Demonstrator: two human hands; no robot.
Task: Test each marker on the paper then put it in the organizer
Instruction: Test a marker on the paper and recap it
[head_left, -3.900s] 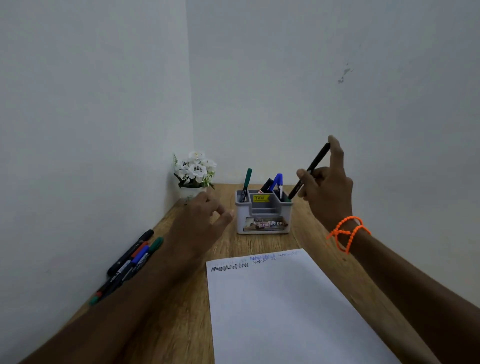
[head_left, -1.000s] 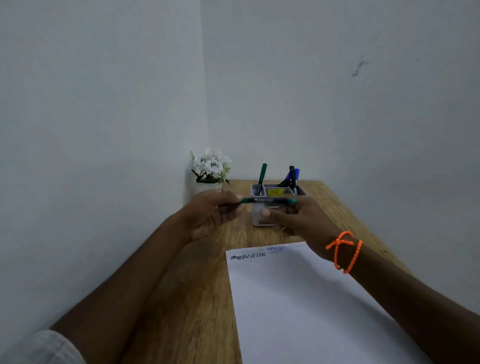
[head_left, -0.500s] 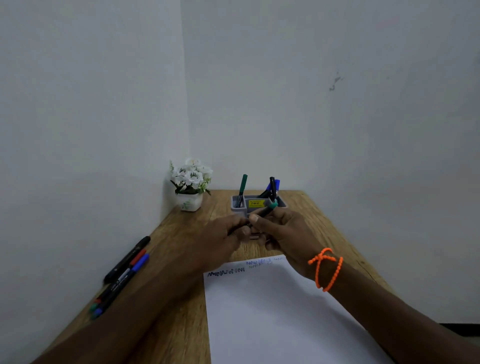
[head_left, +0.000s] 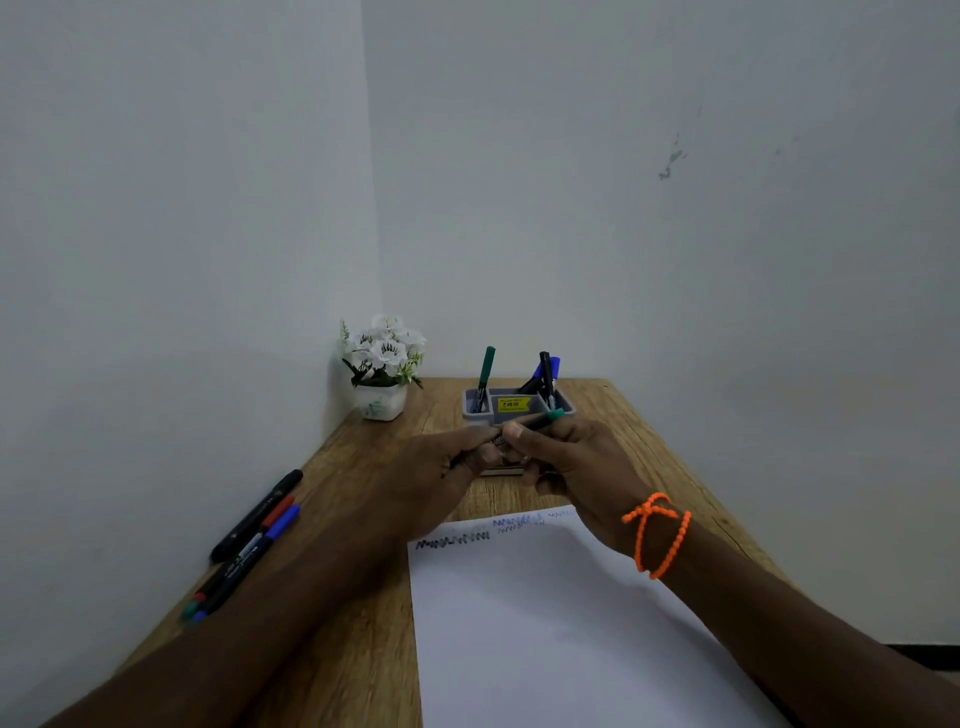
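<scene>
A green-capped marker (head_left: 524, 423) was held level above the wooden table (head_left: 363, 649), between the paper (head_left: 545, 634) and the grey organizer (head_left: 519, 405). The right hand (head_left: 566, 457) gripped its green-tipped end, fingers curled round the barrel; the left hand (head_left: 441, 473) pinched the other end. The paper lay near, with scribbles along its far edge. The organizer, just beyond the hands, held a green marker (head_left: 486, 376) at its left and blue and black ones at its right. Loose markers (head_left: 249, 540) lay at the table's left edge. A flower pot (head_left: 382, 374) stood in the far left corner.
</scene>
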